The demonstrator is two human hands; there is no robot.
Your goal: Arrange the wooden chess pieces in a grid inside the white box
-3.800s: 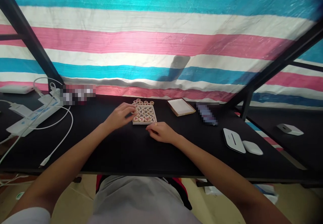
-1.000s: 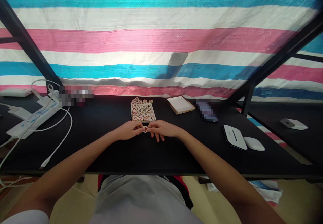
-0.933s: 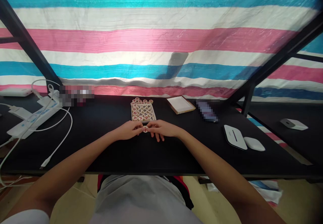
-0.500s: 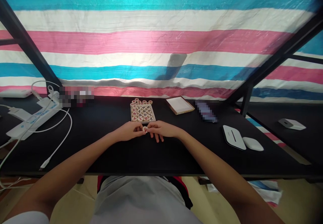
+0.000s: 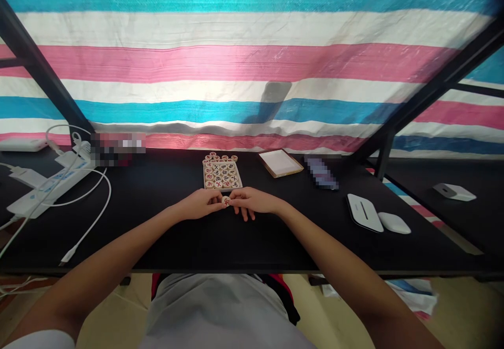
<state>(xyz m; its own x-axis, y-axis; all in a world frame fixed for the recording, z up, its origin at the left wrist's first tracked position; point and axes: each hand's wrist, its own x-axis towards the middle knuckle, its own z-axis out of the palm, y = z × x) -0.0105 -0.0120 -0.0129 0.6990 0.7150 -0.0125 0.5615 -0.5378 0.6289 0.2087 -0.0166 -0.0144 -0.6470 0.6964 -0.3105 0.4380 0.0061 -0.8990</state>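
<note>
A small round wooden chess piece [image 5: 226,201] with a red mark is pinched between the fingertips of my left hand [image 5: 200,203] and my right hand [image 5: 250,201], just above the black table [image 5: 189,233]. Both hands are closed on it from opposite sides. Directly behind them lies a shallow wooden tray [image 5: 222,176] filled with several more round pieces bearing red and black marks. A few pieces sit at the tray's far edge.
The tray's wooden lid [image 5: 280,162] lies to the right. Further right are a blurred item [image 5: 322,172], a white flat device [image 5: 364,212] and a white mouse [image 5: 394,223]. A white power strip [image 5: 47,186] with cables sits at the left. A striped tarp hangs behind.
3.8 s ago my left hand was on the tray's pieces and my right rested by the tray; both hands now hold one piece in front of it. Almost nothing moved in the last second.
</note>
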